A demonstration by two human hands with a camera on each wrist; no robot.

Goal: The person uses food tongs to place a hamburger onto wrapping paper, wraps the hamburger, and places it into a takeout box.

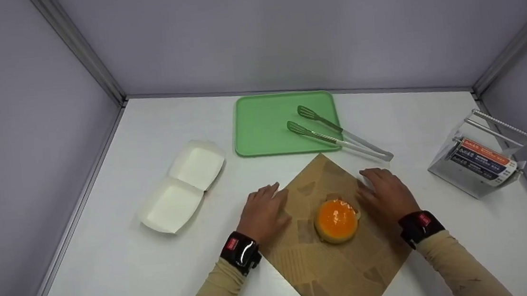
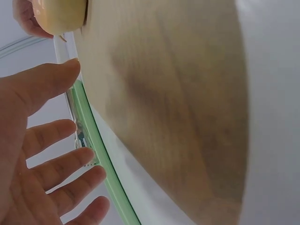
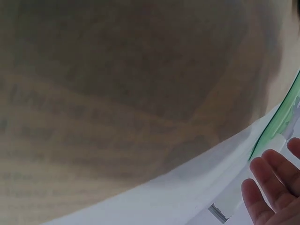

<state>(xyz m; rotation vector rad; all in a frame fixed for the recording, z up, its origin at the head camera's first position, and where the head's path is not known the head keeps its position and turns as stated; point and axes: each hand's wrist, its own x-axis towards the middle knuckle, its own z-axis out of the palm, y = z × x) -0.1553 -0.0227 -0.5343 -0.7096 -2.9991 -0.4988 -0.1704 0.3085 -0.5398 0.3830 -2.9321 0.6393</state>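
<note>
A round burger (image 1: pixel 336 221) with a glossy orange bun top sits on a sheet of brown printed wrapping paper (image 1: pixel 302 259), which lies cornerwise on the table. Bits of filling stick out at the bun's far and right edges. My left hand (image 1: pixel 262 213) is at the paper's left edge, fingers spread and apart from the burger. In the left wrist view those fingers (image 2: pixel 56 138) are straight and hold nothing. Over the right edge of the paper is my right hand (image 1: pixel 387 197), its fingers loosely extended. The right wrist view shows several of its fingertips (image 3: pixel 265 180) beside the paper.
A green tray (image 1: pixel 262 129) is at the back, with metal tongs (image 1: pixel 363 145) lying partly across it, their slotted heads on the tray. An open white clamshell box (image 1: pixel 173 206) stands to the left. On the right is a clear holder (image 1: pixel 457 183) with printed packets (image 1: pixel 484 159).
</note>
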